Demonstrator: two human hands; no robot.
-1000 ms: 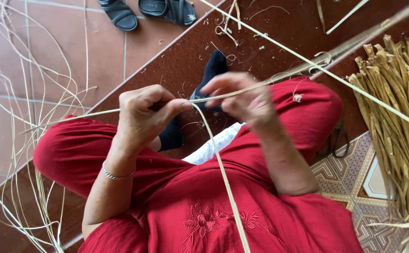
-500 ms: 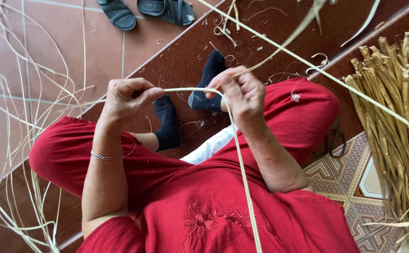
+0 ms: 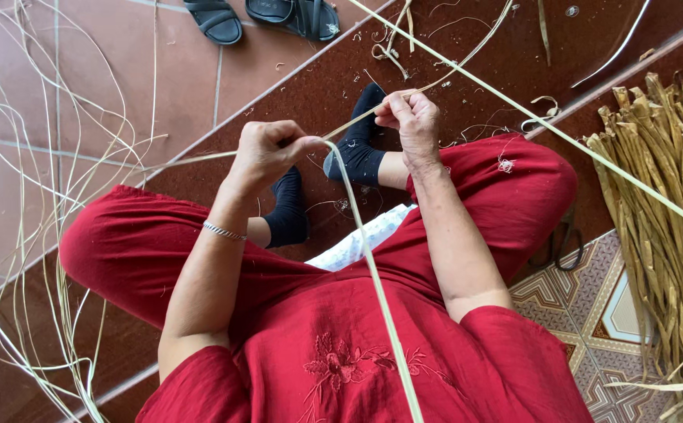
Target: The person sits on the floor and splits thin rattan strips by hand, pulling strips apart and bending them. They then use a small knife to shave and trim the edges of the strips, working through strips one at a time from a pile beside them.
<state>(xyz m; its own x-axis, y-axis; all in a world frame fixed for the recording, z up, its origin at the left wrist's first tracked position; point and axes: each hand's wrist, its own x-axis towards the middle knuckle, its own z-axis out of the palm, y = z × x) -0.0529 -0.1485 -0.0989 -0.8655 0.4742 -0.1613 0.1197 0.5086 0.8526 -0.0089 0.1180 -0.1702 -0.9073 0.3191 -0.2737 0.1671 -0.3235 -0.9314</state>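
Note:
I sit cross-legged in red clothes and dark socks. My left hand (image 3: 267,153) pinches a pale flat reed strip (image 3: 373,266) at its bend near my knees; from there one part runs down over my lap toward the camera. My right hand (image 3: 410,119) grips the same strip further up, where it stretches away toward the upper right. Between the two hands the strip is taut and slanted. A silver bracelet (image 3: 224,231) circles my left wrist.
A thick bundle of dried reed stalks (image 3: 670,219) lies at the right on a patterned mat (image 3: 592,313). Loose thin strips (image 3: 52,196) sprawl over the tiled floor at the left. Two dark sandals (image 3: 263,16) lie at the top. Another long strip (image 3: 529,110) crosses the floor diagonally.
My hands have drawn apart along the strip: the right hand has gone up and away from me, and the left has stayed near my knee. The strip between them is now straighter.

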